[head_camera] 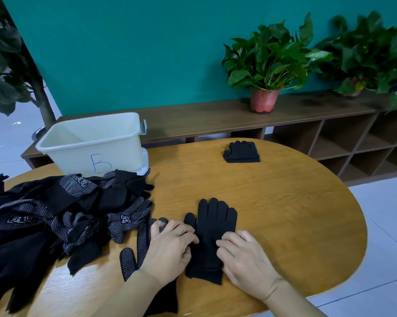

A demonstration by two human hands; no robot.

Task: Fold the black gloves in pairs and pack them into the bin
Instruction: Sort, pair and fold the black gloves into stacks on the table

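A black glove [212, 227] lies flat on the wooden table [284, 213], fingers pointing away from me. My left hand [170, 248] rests on its left edge and partly on a dotted glove [133, 255] beside it. My right hand [245, 257] presses on the right edge of the flat glove, fingers bent. A folded pair of gloves [242, 152] sits at the far side of the table. A big heap of black dotted gloves [55, 213] covers the left. The cream bin [94, 143], marked B, stands behind the heap and looks empty.
A low wooden shelf unit [330, 138] runs along the teal wall behind the table. Two potted plants [268, 65] stand on it. A tall plant [10, 65] stands at the far left. The table's rounded edge curves off at right, with pale floor beyond.
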